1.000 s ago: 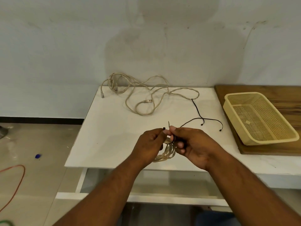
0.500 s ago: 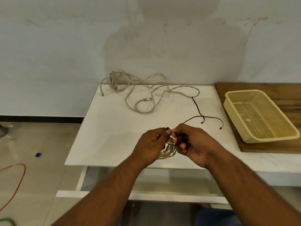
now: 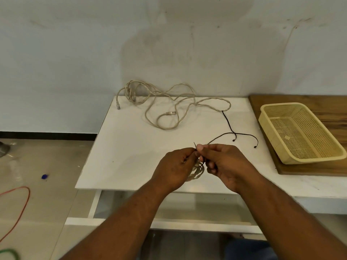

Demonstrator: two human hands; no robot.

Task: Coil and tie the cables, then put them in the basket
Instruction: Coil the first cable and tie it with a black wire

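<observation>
Head view: left hand [image 3: 176,166] and right hand [image 3: 225,164] pinched thin black tie [image 3: 195,146] on small beige coiled cable [image 3: 197,173]; long beige cable [image 3: 169,109] uncoiled, yellow perforated plastic basket [image 3: 300,132] empty.

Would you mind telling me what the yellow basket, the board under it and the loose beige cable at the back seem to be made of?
The basket looks like moulded plastic, pale yellow and matte: its walls and floor are a regular perforated mesh. The board looks like wood or wood-look laminate, given its brown grain streaks. The beige cable appears plastic-sheathed with clear moulded plugs; its twisted look suggests paired strands, though that is hard to confirm.
</observation>
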